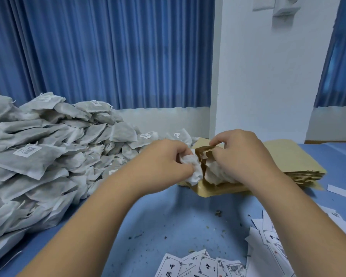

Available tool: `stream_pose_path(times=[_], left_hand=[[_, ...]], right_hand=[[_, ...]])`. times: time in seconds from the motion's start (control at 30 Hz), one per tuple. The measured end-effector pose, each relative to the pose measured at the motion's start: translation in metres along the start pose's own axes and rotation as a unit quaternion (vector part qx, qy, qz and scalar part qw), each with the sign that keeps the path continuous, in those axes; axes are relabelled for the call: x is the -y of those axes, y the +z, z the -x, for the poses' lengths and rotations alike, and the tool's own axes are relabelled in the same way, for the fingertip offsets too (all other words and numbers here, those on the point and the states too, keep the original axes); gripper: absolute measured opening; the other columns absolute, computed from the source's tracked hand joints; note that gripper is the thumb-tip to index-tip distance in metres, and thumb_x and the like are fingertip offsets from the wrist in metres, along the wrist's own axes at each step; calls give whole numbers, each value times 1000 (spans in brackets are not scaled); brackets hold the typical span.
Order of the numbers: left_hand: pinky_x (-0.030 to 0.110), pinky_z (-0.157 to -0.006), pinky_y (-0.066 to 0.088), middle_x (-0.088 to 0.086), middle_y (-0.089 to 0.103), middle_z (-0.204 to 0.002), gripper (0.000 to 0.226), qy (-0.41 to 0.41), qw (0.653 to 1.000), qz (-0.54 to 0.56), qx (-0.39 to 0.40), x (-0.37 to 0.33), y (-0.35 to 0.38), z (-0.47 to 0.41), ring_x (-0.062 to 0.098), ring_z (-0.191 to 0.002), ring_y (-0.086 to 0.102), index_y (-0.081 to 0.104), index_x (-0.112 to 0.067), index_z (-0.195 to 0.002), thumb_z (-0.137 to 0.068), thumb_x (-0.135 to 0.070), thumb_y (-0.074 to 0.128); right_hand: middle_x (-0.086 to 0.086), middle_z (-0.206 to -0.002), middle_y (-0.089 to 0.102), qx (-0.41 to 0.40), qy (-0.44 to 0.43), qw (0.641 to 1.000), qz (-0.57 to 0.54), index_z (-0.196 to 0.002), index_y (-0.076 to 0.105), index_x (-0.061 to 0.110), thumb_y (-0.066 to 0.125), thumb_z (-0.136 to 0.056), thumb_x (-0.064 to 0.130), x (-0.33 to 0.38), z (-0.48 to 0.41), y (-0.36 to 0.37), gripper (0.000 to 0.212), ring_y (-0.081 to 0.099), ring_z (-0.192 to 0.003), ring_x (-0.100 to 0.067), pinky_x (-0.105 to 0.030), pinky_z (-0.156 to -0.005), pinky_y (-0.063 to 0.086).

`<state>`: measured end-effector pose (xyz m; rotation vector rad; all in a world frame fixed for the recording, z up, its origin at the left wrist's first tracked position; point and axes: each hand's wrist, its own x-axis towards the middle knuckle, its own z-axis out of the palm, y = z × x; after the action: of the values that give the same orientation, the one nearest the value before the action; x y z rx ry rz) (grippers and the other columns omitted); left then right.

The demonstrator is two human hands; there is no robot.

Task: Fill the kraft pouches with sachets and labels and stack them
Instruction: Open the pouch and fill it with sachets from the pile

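Sachet [191,168] at pouch [205,190] mouth, between hands [164,162] [242,154].

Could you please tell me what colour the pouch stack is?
The pouch stack is plain kraft brown, seen best in the head view.

- The paper labels [171,265] at the near edge of the table show a big black Chinese sign, "中". One has what looks like "國" under it.
- The label pile [271,236] on the right shows "中" too.
- A white sticker [27,150] on a sachet [31,163] has a barcode. Its small words are too blurry to read.
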<state>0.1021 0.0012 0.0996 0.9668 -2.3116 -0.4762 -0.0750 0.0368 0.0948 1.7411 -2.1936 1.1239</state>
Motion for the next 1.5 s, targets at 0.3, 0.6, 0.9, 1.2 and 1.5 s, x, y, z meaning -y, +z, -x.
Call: stream_pose_path(times=[0.3, 0.6, 0.9, 1.2, 1.5], left_hand=[[31, -64, 48, -2, 64, -78, 10, 12, 996, -77, -52, -3, 39, -4, 16, -76, 60, 64, -19, -84, -84, -17, 54], [41, -71, 51, 4, 64, -93, 18, 27, 992, -86, -90, 6, 53, -5, 29, -88, 58, 58, -17, -95, -88, -9, 43], [34, -67, 43, -8, 58, -87, 25, 49, 967, -138, -210, 9, 31, -8, 20, -86, 57, 55, -30, -106, -85, -42, 62], [32, -78, 50, 5, 63, -87, 22, -34, 993, 72, -84, 39, 26, -16, 12, -78, 57, 73, -28, -99, -96, -29, 52], [31, -55, 58, 7, 66, -72, 26, -89, 932, 347, -58, 25, 31, -14, 13, -60, 65, 74, -28, -89, -99, -22, 52]], right_hand=[[8, -66, 58, -21, -82, 996, -1, -93, 71, 28, 49, -80, 16, 10, 6, 1, 29, 57, -74, -21, -32, -64, 49], [7, -95, 69, -77, -172, 982, -21, -100, 71, 28, 50, -82, 11, 20, 11, 2, 33, 60, -90, -23, -38, -76, 51], [14, -73, 51, -102, -163, 981, 23, -101, 70, 30, 54, -86, 15, 6, 5, 12, 27, 55, -80, -17, -29, -64, 38], [18, -63, 40, -102, -211, 972, -15, -91, 74, 26, 60, -86, 13, 2, 3, 3, 19, 48, -70, -14, -35, -66, 45], [12, -91, 47, 9, -199, 970, 140, -104, 66, 35, 52, -87, 33, 40, 23, -32, 22, 48, -96, -13, -30, -74, 41]])
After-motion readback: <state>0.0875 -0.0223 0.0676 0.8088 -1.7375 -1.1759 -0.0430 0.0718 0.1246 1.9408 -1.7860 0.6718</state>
